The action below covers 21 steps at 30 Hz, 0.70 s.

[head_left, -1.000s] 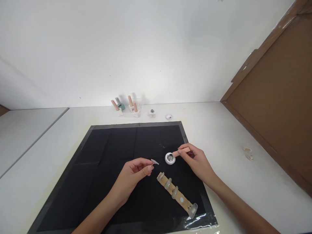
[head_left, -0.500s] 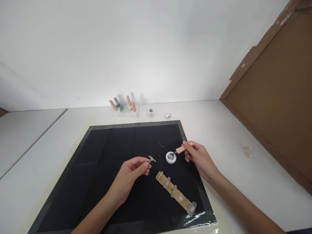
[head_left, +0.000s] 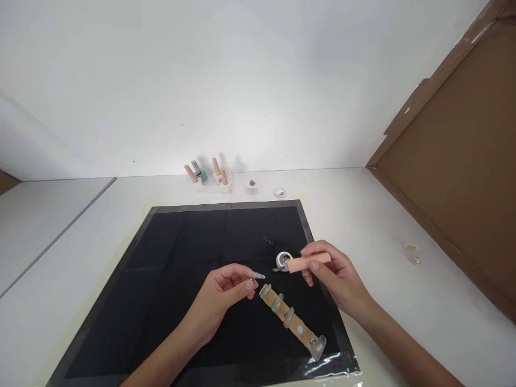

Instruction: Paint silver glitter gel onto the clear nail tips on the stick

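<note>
My left hand (head_left: 223, 299) pinches a small clear false nail (head_left: 256, 275) between thumb and fingers, over the black mat (head_left: 181, 279). My right hand (head_left: 334, 274) grips a peach-handled nail brush (head_left: 308, 263), held level just above a small round white jar (head_left: 282, 262) of silvery stuff. The brush tip points left toward the false nail. Just below my left fingertips lies a tan wooden strip (head_left: 292, 321) with several clear false nails set on it, running diagonally toward the mat's lower right corner.
Several nail-polish bottles with peach caps (head_left: 220, 176) and a teal one (head_left: 199, 173) stand at the back of the white table by the wall, beside two small jars (head_left: 252, 185). Two little rings (head_left: 411, 252) lie at the right. A brown board (head_left: 455, 161) leans on the right.
My right hand lifted the brush out of the jar and brought it left, level above the jar. My left hand shifted the false nail slightly down and right, toward the brush.
</note>
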### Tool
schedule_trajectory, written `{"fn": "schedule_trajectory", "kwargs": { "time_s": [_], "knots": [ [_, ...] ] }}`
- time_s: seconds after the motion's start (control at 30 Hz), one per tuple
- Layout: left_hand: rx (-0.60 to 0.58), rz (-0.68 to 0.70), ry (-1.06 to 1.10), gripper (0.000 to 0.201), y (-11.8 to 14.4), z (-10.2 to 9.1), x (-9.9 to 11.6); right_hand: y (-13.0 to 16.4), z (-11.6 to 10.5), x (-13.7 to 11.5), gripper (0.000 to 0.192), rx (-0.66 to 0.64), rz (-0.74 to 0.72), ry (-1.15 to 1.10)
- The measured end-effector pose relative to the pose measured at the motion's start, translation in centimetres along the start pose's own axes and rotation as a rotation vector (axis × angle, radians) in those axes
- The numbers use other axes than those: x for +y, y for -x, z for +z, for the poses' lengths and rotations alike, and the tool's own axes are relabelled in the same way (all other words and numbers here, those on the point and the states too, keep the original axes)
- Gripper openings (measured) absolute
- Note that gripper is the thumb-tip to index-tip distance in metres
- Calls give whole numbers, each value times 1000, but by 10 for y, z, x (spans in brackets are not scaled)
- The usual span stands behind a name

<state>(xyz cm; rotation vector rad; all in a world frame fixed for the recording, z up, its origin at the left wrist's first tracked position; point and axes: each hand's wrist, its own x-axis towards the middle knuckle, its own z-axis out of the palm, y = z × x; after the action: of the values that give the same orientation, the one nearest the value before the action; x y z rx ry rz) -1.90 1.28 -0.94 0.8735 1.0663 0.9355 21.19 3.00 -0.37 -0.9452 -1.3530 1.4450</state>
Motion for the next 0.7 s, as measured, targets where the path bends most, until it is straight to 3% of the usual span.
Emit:
{"fn": "schedule_trajectory", "kwargs": {
  "time_s": [0.23, 0.4, 0.7],
  "knots": [
    [-105, -18, 11, 12, 6, 3, -3, 8, 9, -6, 10, -143, -235, 183],
    [-131, -15, 20, 13, 5, 5, -2, 6, 11, -6, 25, -230, -347, 227],
    [-169, 3, 81, 12, 3, 6, -3, 6, 10, -10, 36, -219, -508, 387]
  ]
}}
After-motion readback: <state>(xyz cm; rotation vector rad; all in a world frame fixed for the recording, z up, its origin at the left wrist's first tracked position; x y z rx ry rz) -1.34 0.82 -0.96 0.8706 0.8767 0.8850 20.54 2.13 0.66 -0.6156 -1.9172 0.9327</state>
